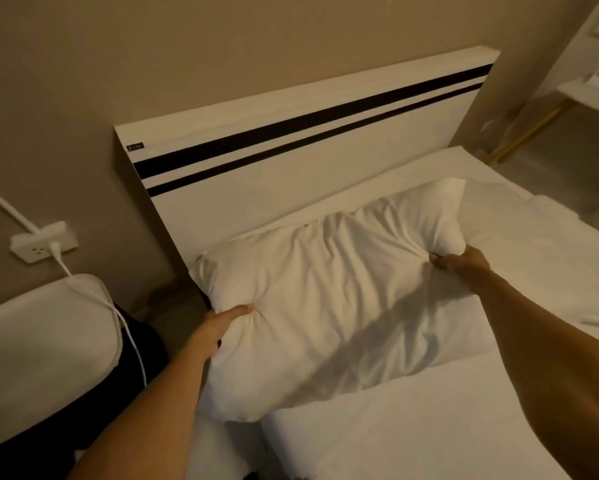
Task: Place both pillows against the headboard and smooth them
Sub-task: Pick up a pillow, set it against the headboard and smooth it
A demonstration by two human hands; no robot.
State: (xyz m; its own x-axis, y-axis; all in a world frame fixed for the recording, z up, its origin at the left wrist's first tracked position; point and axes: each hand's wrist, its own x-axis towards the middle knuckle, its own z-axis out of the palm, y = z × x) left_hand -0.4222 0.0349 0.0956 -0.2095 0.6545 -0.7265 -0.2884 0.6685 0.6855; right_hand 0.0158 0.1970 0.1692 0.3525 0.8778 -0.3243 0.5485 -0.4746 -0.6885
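Gripping the pillow (329, 292) at both ends: left hand (221, 323) closed on the near left edge with the thumb pressed into the cover, right hand (464, 265) pinching a bunched fold at the far right corner. Lying skewed across the middle of the frame on the white sheet (429, 427), lower left corner hanging past the edge of the bed, upper edge near the headboard (291, 174) but not clearly touching it. Likely partway through setting down the first of the two; no second pillow clearly in view, though a rumpled white shape (519, 206) right of centre could be one. Risk from here: pulling only on the pinched fold could stretch the cover loose from the filling and leave more creases to smooth; pushing too far left could tip the overhanging corner off the bed into the dark gap. White headboard with two black stripes against a beige wall; socket (41, 244) with a white cable (118, 317) at middle left, draped over a pale cushioned seat (41, 351) at lower left; shelves (595, 81) at upper right. Dim, warm light throughout.
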